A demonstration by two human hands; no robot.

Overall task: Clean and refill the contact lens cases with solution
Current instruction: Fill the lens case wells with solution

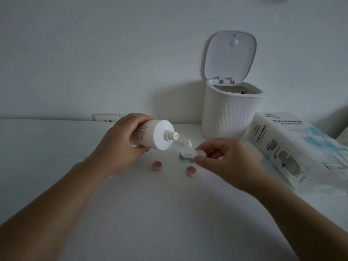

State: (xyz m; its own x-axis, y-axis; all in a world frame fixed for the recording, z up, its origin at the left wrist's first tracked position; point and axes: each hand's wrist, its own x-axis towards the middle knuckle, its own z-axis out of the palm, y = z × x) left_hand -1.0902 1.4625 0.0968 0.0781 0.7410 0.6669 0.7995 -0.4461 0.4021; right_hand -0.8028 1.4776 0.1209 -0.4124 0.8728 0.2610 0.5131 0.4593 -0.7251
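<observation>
Your forearms reach over the white worktop [150,213]; your left hand [120,144] grips the tilted solution bottle [154,134], its flip cap open and nozzle pointing right. Your right hand [226,159] pinches a white cap [200,153] beside the teal lens case [185,157], with two pink caps [156,165] lying nearer you.

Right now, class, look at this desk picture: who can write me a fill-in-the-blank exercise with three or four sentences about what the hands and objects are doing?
1. The left hand grips a white ____ tilted toward the right hand.
2. The right hand pinches a small white cap just above the blue-green lens case.
3. The two round caps lying loose on the table are ____ in colour.
4. The lid of the white bin is ____.

Missing words: bottle; pink; open
</observation>
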